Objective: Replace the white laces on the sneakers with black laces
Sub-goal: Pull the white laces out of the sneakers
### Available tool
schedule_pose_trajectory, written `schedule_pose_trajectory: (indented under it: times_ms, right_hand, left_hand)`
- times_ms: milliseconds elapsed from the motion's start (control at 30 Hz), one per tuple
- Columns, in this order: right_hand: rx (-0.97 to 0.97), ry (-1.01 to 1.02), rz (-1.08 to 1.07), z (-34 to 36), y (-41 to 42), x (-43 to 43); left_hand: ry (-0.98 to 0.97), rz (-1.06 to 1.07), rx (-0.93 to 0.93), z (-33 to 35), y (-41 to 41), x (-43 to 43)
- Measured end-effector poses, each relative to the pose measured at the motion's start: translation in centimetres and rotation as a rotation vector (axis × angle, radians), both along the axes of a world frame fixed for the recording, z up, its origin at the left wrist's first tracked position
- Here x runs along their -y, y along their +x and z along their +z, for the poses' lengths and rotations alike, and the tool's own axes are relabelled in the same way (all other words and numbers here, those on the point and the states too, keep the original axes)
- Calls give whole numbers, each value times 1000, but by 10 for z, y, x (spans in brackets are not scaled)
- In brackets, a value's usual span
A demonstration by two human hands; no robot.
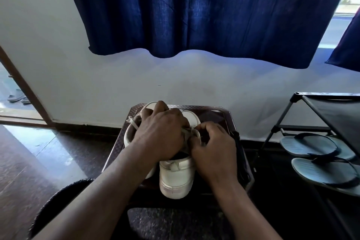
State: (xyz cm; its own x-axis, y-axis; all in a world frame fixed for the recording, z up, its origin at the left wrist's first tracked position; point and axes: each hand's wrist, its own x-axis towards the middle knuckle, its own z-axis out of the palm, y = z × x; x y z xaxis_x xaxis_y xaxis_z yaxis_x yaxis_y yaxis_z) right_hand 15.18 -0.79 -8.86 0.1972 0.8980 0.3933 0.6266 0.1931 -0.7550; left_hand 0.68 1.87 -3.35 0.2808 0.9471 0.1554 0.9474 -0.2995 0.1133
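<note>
While the left sneaker (129, 138) and right sneaker (176, 179) are standing side by side on the dark desk (224, 115), long axes running away from the person, toes pointing at the wall (194, 84), the left hand (159, 132) is curling its fingers over the left sneaker and the right hand (214, 150) is pinching the white lace (194, 132).

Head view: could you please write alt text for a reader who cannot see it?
A person's left hand grips two white sneakers on a small dark table while the right hand pinches a white lace on the nearer one. A blue curtain hangs behind; flip-flops sit on a rack at right.
</note>
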Motion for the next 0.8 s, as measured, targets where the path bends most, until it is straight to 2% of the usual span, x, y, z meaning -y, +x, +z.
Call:
schedule_pose_trajectory:
  times_ms: [367, 467, 600, 667, 733, 800]
  right_hand:
    - [1, 102, 50, -3, 5, -2]
    - [8, 94, 2, 0, 3, 0]
    - [42, 80, -33, 4, 1, 1]
    - [51, 67, -41, 4, 1, 0]
    - [27, 34, -52, 5, 1, 0]
    - [4, -18, -50, 7, 0, -2]
  left_hand:
    - [54, 12, 19, -5, 1, -1]
    - [35, 63, 224, -6, -3, -4]
    - [-86, 183, 656, -3, -14, -13]
    - [-118, 198, 763, -3, -16, -14]
    - [-138, 175, 742, -2, -15, -13]
    - [-96, 144, 590, -4, -13, -12]
